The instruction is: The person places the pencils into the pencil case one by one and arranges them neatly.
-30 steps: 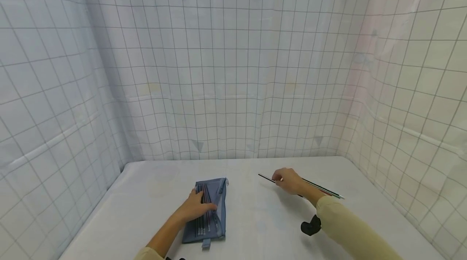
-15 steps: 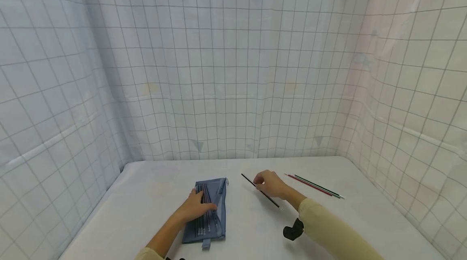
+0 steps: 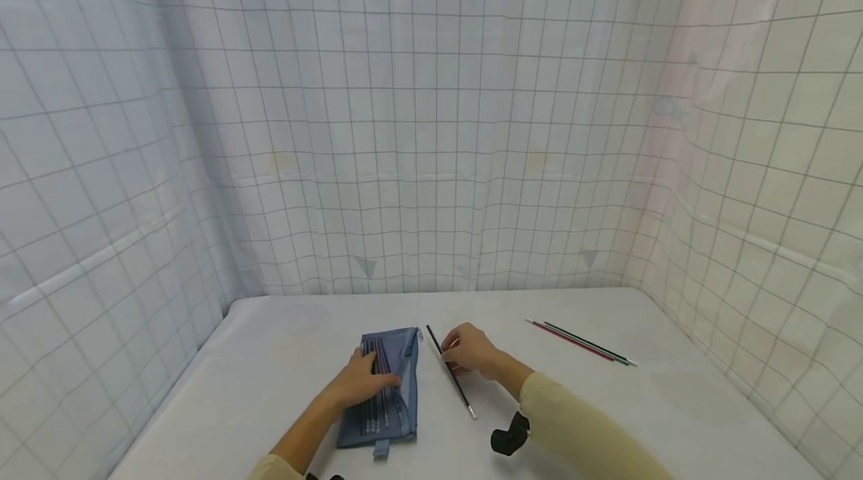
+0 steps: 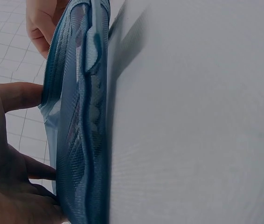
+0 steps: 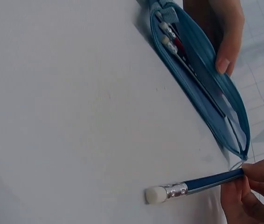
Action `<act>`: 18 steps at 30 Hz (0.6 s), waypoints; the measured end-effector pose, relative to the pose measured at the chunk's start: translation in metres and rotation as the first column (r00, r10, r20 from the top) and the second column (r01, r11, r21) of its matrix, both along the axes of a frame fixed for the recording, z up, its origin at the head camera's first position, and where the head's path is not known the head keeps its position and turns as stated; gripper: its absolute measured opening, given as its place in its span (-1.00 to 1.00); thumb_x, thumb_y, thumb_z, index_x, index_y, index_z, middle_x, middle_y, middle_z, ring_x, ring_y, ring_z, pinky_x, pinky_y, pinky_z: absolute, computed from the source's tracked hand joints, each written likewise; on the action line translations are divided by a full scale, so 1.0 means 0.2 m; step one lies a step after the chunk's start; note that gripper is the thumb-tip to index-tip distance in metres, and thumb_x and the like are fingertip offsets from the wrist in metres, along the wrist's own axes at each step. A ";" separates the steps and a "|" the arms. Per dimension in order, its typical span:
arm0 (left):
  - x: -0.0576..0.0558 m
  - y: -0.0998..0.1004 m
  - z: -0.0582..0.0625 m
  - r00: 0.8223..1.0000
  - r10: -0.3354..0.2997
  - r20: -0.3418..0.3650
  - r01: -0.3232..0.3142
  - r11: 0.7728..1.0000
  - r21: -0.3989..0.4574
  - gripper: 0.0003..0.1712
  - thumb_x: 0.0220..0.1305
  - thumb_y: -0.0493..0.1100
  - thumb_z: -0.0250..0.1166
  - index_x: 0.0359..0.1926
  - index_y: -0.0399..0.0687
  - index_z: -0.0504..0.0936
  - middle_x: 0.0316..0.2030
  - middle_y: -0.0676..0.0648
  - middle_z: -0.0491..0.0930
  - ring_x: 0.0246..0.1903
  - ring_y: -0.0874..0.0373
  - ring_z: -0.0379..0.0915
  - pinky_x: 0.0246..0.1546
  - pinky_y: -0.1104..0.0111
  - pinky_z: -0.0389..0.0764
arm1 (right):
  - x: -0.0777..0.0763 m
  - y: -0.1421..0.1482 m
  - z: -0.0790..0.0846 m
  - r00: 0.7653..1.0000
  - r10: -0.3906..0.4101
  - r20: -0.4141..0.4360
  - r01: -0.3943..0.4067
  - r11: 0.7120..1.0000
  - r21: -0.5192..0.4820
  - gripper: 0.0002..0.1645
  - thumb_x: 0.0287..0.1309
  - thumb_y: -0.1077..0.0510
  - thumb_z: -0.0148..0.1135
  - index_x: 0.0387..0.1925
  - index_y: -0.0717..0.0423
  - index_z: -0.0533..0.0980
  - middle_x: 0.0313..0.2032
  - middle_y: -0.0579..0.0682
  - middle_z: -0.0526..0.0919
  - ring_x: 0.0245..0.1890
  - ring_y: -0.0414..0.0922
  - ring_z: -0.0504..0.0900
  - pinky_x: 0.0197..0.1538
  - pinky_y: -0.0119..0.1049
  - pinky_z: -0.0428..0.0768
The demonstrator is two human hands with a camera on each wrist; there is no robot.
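Observation:
My left hand (image 3: 360,383) lies over a blue mesh pencil case (image 3: 410,420). Its thumb is at the zipped edge and its fingers span the upper mesh side, which bulges up. In the right wrist view the zipped mouth of the case (image 5: 192,100) gapes, and several pencils with white erasers (image 5: 169,44) lie inside. Just right of the case, my right hand (image 3: 472,349) pinches a dark pencil (image 3: 461,392) around its middle. This pencil slants, its metal-collared white eraser end (image 5: 156,194) toward me and its other end near the far right corner of the case.
A red pencil (image 3: 573,340) and a green pencil (image 3: 593,345) lie side by side at the right on the white table (image 3: 539,308). Grid-patterned sheets (image 3: 431,128) hang behind and along both sides.
My right hand has carried the dark pencil leftward from the other pencils to beside the case, turning it more lengthwise. My left hand and the pencil case keep their place.

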State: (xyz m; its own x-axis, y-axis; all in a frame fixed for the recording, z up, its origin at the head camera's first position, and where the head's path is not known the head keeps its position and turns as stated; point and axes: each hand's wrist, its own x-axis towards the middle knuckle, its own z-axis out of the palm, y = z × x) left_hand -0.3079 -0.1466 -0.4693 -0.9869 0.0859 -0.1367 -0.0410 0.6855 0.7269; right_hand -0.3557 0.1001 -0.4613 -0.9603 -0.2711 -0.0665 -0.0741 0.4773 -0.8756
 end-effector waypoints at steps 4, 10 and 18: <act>0.00 0.00 0.01 1.000 -0.001 0.011 0.001 1.000 0.009 0.14 0.19 0.15 0.43 0.48 -0.55 0.16 0.50 -0.63 -0.18 0.45 -0.59 -0.15 0.36 -0.37 0.03 | 0.03 -0.07 -0.01 1.000 -0.019 0.024 0.019 1.000 0.015 -0.89 0.20 0.36 0.39 -0.22 0.28 0.65 -0.33 0.06 0.63 -0.44 -0.08 0.63 -0.40 -0.22 0.68; 0.01 0.00 0.01 1.000 -0.005 0.013 0.005 1.000 0.009 0.15 0.19 0.17 0.43 0.49 -0.54 0.16 0.50 -0.63 -0.20 0.45 -0.59 -0.16 0.35 -0.37 0.04 | 0.05 -0.16 0.01 0.999 0.001 0.048 -0.002 1.000 0.020 -0.92 0.15 0.42 0.36 -0.29 0.32 0.67 -0.43 0.05 0.63 -0.56 -0.13 0.56 -0.50 -0.30 0.62; 0.02 0.00 0.01 0.999 -0.033 -0.018 0.034 0.999 0.018 0.13 0.18 0.11 0.42 0.48 -0.58 0.15 0.50 -0.65 -0.19 0.46 -0.59 -0.15 0.36 -0.36 0.05 | 0.05 -0.29 0.03 0.995 -0.044 0.093 0.044 0.999 0.004 -0.91 0.16 0.43 0.39 -0.40 0.26 0.63 -0.46 0.04 0.62 -0.54 -0.13 0.57 -0.51 -0.34 0.63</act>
